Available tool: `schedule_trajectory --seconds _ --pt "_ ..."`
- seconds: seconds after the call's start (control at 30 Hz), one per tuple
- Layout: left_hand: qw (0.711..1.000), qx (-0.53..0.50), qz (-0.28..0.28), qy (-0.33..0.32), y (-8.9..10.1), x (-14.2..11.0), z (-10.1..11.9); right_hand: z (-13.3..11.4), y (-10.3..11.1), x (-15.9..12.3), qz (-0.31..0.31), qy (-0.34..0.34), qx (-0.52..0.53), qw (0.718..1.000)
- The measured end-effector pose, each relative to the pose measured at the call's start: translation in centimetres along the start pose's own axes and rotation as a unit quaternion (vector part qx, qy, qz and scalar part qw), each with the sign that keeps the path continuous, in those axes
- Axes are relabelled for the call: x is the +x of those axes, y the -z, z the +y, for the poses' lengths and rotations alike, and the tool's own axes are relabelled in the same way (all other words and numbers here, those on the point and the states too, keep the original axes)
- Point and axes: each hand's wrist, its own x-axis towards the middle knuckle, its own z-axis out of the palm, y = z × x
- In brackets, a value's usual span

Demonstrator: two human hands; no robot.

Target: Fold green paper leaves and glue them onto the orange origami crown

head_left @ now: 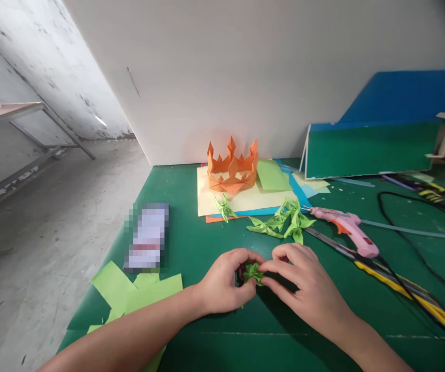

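Watching remotely, I see the left hand (228,281) and right hand (303,276) pinching a small green star-shaped paper flower (253,274) above the dark-green flat tabletop (191,237); shaping seems underway, the next move calling for light pressure.

No text I can read from here; smartphone (150,232) left of orange origami crown (232,184): screen blurred, illegible.

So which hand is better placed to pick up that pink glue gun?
Probably the right hand: the pink hot-glue gun lies on its side, farther from the left hand. Both hands hold the green origami flower, though.
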Motion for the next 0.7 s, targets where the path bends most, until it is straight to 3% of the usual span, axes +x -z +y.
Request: schedule_trajectory --seconds 0.4,0.7 --pt "0.999 -0.03 -0.008 0.03 0.06 0.04 0.24 0.0 -0.25 0.22 0.034 0.007 0.007 0.999" --pt "1.0 0.01 0.012 -0.008 -0.27 -0.21 0.25 -0.04 -0.57 0.25 0.059 0.031 -0.027 0.997"
